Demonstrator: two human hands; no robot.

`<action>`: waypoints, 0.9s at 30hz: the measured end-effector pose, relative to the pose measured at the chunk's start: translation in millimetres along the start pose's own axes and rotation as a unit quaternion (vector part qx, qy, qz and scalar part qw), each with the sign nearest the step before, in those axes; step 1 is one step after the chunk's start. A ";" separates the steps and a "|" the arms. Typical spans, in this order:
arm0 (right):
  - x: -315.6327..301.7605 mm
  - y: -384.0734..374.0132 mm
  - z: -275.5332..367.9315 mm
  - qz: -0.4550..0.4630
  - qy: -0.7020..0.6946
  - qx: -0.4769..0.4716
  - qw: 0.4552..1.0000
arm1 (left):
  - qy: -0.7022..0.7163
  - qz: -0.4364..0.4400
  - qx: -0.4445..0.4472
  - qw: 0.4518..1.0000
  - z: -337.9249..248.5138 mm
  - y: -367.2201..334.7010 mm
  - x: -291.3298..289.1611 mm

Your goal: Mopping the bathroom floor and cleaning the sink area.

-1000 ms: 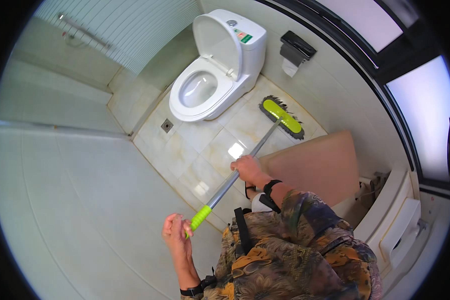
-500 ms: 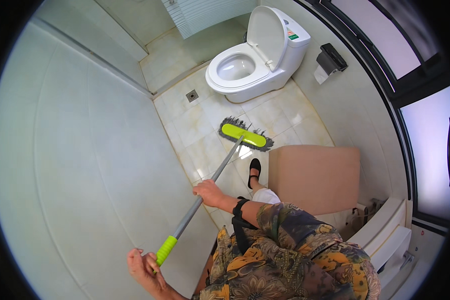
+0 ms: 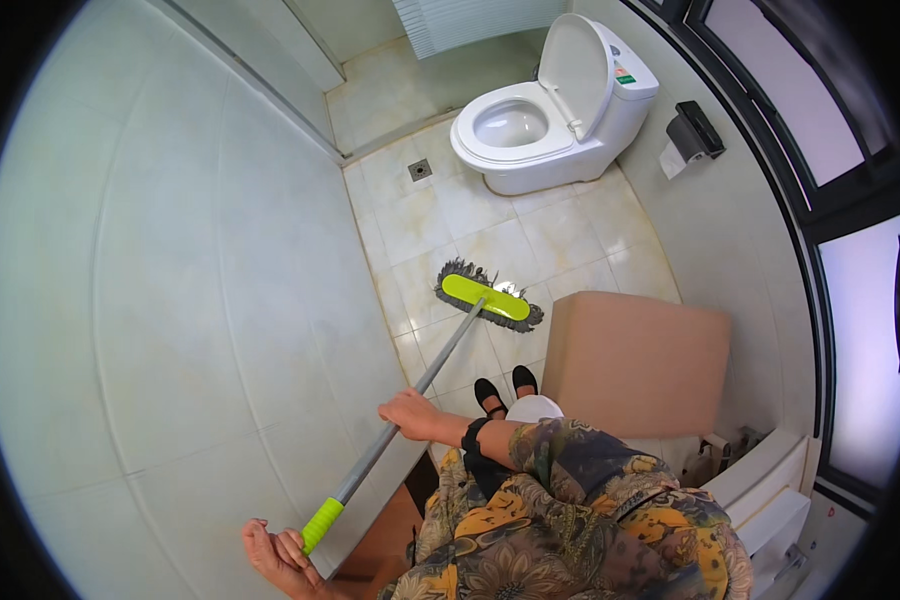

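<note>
A flat mop [image 3: 485,303] with a lime-green head and a shaggy grey fringe lies against the tiled floor. Its grey pole slants down toward the lower left and ends in a ribbed green grip [image 3: 321,523]. My left hand [image 3: 278,558] is curled at the top end of that grip, its fingers partly hidden. Farther down the pole, my right hand [image 3: 408,413] is closed around the grey shaft. My two feet in black shoes [image 3: 506,388] stand just behind the mop head.
Beyond the mop is a white toilet [image 3: 530,130] with its lid up, and a floor drain [image 3: 420,170] to its left. A brown boxy cabinet [image 3: 640,365] stands at my right. A pale wall [image 3: 200,300] rises on the left; a paper holder [image 3: 692,138] hangs on the right wall.
The mop head has been drawn back closer to the cabinet and away from the toilet. Both hands keep their hold. A second shoe has come into view as I shift back.
</note>
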State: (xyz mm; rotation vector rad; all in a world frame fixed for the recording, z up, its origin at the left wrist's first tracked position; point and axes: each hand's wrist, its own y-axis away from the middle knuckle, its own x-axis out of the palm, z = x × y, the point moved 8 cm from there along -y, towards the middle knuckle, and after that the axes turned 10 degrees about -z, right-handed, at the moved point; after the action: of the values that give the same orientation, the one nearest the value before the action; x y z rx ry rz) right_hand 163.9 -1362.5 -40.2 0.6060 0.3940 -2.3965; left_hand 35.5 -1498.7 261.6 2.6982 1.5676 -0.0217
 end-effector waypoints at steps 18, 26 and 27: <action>-107.0 21.3 -151.6 -0.170 0.155 0.065 0.971 | -0.068 0.185 -0.201 0.960 160.0 56.9 97.8; -138.4 32.2 -170.8 -0.127 0.262 0.147 0.945 | -0.002 0.248 -0.213 0.945 169.7 65.6 147.9; -129.3 32.8 -169.3 -0.107 0.273 0.170 0.941 | -0.021 0.225 -0.233 0.946 179.5 62.1 130.6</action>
State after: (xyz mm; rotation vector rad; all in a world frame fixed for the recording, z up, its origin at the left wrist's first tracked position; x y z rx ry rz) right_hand 329.9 -1252.0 -122.1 1.4681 0.2832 -2.4904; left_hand 153.9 -1420.6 79.9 2.5617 0.7781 0.2605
